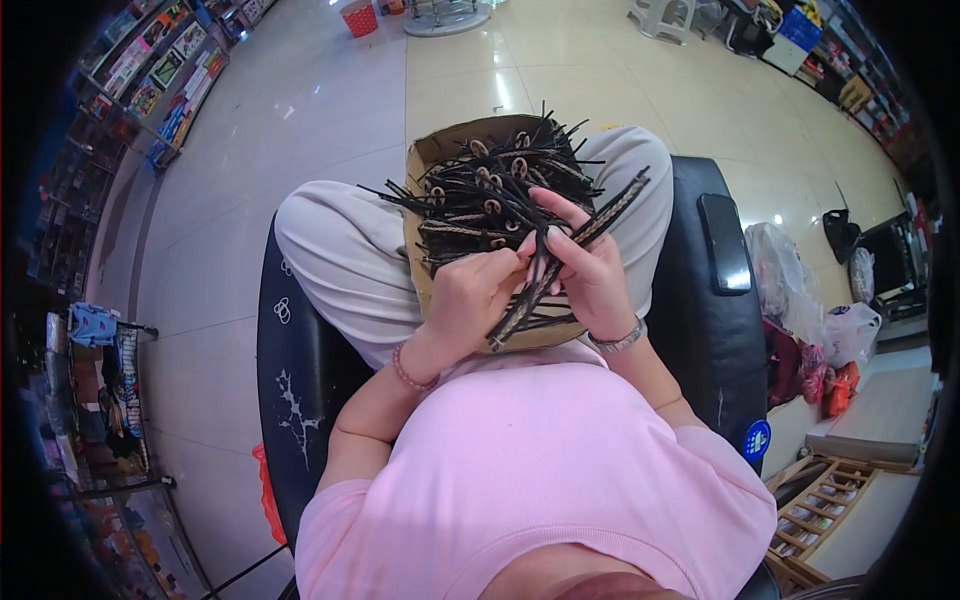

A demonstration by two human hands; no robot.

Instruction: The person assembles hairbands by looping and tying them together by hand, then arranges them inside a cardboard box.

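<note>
A shallow cardboard box (425, 152) rests on my lap, filled with a tangle of black cord bracelets (460, 205) bearing oval metal-looking ornaments. Above its near right part, both my hands work on a black and tan braided cord bracelet (625, 197), which runs diagonally between them. My left hand (468, 298) has its fingertips pinched on black cord near the middle. My right hand (598, 280) grips the bracelet from the other side, thumb and fingers bent around it. Exactly how the cords cross between the fingertips is hidden.
I sit on a worn black seat (300, 350); a phone (724, 245) lies on its right side. Plastic bags (790, 275) and a wooden rack (825, 505) are at right. Stocked shelves (160, 85) stand left. A red bin (359, 18) and white stool (663, 15) are ahead.
</note>
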